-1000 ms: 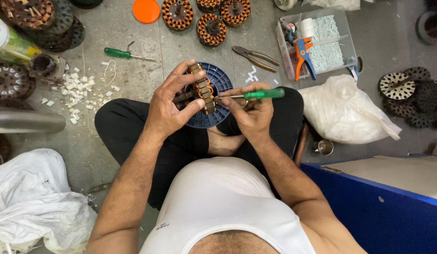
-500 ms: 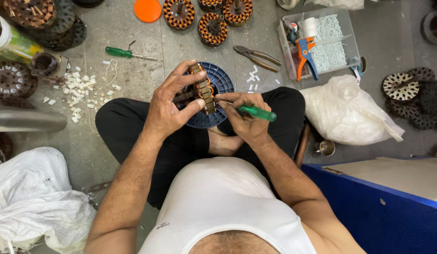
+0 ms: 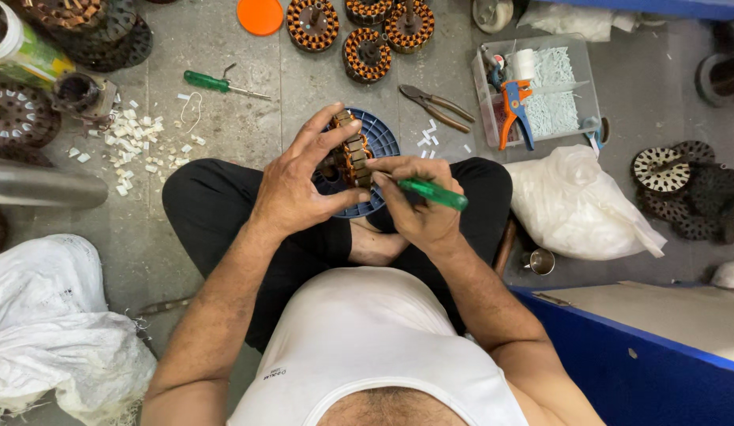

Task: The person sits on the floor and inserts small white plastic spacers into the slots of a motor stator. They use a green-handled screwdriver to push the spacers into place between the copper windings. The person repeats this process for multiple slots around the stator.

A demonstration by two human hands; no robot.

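Note:
I sit cross-legged on a grey floor. My left hand (image 3: 300,185) grips a copper-wound motor stator (image 3: 353,154), held on edge over a blue round plastic lid (image 3: 380,138) that rests on my lap. My right hand (image 3: 418,209) holds a green-handled screwdriver (image 3: 432,193), its tip pressed against the stator's windings. The thumb and fingers of the left hand wrap both sides of the stator, hiding much of it.
More wound stators (image 3: 365,55) lie ahead, with an orange lid (image 3: 260,14), pliers (image 3: 436,105) and a second green screwdriver (image 3: 217,84). White scraps (image 3: 130,138) litter the left. A clear box (image 3: 541,91) holding tools, a white bag (image 3: 576,209) and dark metal plates (image 3: 687,189) are right.
The right hand has turned the screwdriver: its green handle swung from pointing right to angling down-right, with the tip kept at the stator. The left hand keeps its hold.

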